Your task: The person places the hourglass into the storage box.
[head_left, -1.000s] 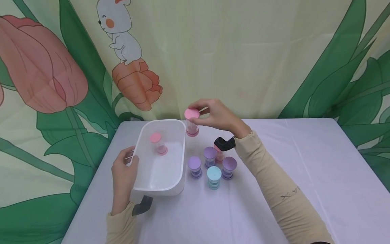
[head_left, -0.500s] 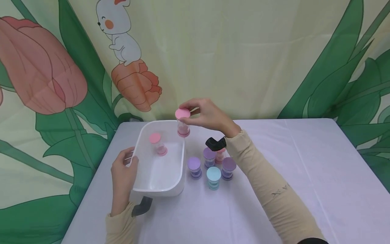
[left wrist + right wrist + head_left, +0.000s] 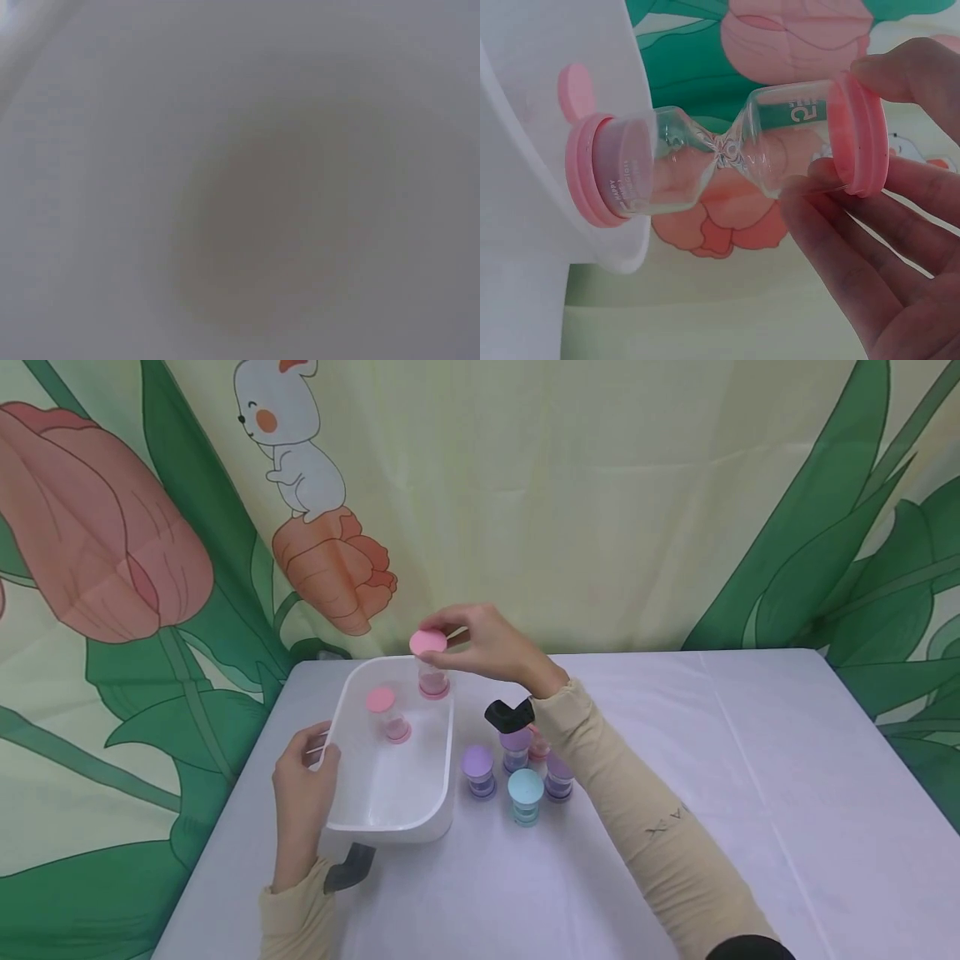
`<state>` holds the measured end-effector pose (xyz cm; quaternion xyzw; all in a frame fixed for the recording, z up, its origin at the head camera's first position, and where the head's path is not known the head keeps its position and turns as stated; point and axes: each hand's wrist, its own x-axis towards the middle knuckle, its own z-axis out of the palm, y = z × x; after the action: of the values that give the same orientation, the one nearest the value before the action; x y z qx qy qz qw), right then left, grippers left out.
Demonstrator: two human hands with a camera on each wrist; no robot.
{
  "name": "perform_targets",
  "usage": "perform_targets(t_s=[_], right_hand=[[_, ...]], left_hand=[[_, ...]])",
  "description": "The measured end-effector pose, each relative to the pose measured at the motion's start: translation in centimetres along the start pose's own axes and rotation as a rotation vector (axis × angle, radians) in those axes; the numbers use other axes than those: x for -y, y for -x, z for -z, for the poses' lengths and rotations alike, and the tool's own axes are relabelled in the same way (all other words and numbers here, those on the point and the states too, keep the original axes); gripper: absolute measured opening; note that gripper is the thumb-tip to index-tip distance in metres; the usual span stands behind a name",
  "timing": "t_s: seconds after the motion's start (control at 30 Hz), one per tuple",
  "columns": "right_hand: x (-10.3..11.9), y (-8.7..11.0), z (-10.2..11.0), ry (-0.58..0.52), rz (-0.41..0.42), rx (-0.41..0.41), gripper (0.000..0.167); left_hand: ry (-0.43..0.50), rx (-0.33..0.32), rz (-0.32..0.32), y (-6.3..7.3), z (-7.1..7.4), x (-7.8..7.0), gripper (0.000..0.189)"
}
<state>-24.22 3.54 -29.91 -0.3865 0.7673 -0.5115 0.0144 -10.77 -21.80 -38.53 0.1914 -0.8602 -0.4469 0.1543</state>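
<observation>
My right hand (image 3: 487, 647) pinches a pink-capped hourglass (image 3: 432, 683) by its top cap, over the far right corner of a white plastic tub (image 3: 390, 827). In the right wrist view, thumb and fingers hold one pink cap of this clear hourglass (image 3: 720, 154); its other cap overlaps the tub's rim (image 3: 634, 255). Another pink hourglass (image 3: 389, 717) stands inside the tub. My left hand (image 3: 303, 797) grips the tub's left rim. The left wrist view is a grey blur.
Right of the tub stand several hourglasses: a purple one (image 3: 478, 772), a blue one (image 3: 527, 797), more purple ones (image 3: 515, 750) and a pink one (image 3: 538, 745) partly hidden by the right wrist. A white cloth covers the table (image 3: 675, 760); a printed curtain (image 3: 570, 510) hangs behind.
My right hand has carried the pink hourglass leftward, from beside the tub, across its right rim, to over its far right corner. The left hand keeps its place on the rim.
</observation>
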Motion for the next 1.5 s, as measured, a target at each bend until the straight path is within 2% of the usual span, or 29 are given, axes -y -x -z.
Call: perform_targets(t_s=[0.63,0.97,1.27,1.5], right_hand=[[-1.5,-1.4,-2.8,-0.001,-0.022,0.034,0.030],[-2.4,-1.9,-4.0,-0.034,-0.070,0.053,0.024],[-3.0,-2.2,-4.7,0.029,-0.108,0.058,0.018],[-3.1,-2.4,-5.1,0.071,-0.154,0.072,0.022]], left_hand=[[0.008,0.003,0.008,0.0,0.0,0.3,0.039],[0.014,0.000,-0.005,-0.1,-0.1,0.3,0.039],[0.022,0.007,-0.005,-0.2,0.0,0.2,0.039],[0.026,0.000,0.005,-0.2,0.0,0.3,0.038]])
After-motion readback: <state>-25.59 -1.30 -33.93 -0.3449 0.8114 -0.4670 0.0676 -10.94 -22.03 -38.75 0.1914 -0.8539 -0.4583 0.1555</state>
